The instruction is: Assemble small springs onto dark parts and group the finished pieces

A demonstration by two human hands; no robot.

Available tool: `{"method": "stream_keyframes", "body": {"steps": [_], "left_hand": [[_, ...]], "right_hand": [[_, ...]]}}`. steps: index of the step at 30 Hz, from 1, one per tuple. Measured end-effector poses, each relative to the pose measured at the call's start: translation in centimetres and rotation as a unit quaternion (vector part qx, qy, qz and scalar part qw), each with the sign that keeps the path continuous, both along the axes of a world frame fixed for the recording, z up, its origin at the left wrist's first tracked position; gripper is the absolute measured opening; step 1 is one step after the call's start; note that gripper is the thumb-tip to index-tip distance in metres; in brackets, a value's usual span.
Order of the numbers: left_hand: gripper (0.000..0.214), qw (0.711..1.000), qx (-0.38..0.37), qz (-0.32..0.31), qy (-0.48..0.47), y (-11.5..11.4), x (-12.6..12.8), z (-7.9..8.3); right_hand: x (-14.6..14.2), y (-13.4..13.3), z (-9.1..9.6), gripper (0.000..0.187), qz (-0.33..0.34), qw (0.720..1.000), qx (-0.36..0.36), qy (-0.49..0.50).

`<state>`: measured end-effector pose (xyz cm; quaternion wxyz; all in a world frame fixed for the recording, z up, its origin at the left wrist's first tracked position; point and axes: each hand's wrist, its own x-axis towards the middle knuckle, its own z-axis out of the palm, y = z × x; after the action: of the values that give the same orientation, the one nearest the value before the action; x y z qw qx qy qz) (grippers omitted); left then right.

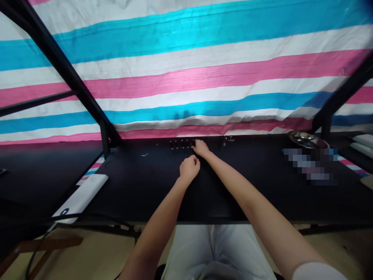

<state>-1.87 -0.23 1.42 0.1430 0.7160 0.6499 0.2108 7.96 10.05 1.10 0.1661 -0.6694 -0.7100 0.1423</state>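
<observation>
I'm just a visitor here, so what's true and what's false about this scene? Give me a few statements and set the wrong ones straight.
1. The right hand reaches farther forward than the left hand. True.
2. The small pieces sit by the table's front edge. False: the small pieces are near its back edge.
3. A striped sheet hangs behind the table. True.
4. The metal dish is at the left. False: the metal dish is at the right.

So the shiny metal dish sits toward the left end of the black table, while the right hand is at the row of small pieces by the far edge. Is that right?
Not quite: in the head view, the shiny metal dish sits toward the right end of the black table. The right hand is indeed at the row of small pieces.
</observation>
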Motion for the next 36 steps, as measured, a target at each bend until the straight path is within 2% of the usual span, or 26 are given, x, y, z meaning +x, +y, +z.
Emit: {"method": "stream_keyframes", "body": {"steps": [12, 17, 24, 31, 36], "left_hand": [[0.016, 1.000, -0.002, 0.002, -0.025, 0.1, -0.1, 0.2], [0.016, 1.000, 0.006, -0.009, -0.029, 0.0, 0.0, 0.3], [0.019, 0.999, 0.027, -0.042, -0.022, -0.2, 0.1, 0.3], [0.017, 0.996, 0.025, -0.086, -0.015, -0.5, 1.2, 0.0], [0.021, 0.982, 0.073, -0.174, 0.006, -1.2, 3.5, -0.6]], "right_hand": [[0.5, -0.7, 0.6, 0.032, 0.005, 1.000, -0.016, -0.007], [1.9, -1.7, 0.5, 0.025, 0.023, 1.000, -0.008, -0.011], [6.8, -4.3, 0.5, 0.017, 0.030, 0.998, 0.037, 0.033], [13.1, -5.3, -1.0, 0.015, -0.084, 0.991, 0.082, 0.071], [15.3, -4.5, -2.6, 0.026, -0.120, 0.978, 0.126, 0.114]]}}
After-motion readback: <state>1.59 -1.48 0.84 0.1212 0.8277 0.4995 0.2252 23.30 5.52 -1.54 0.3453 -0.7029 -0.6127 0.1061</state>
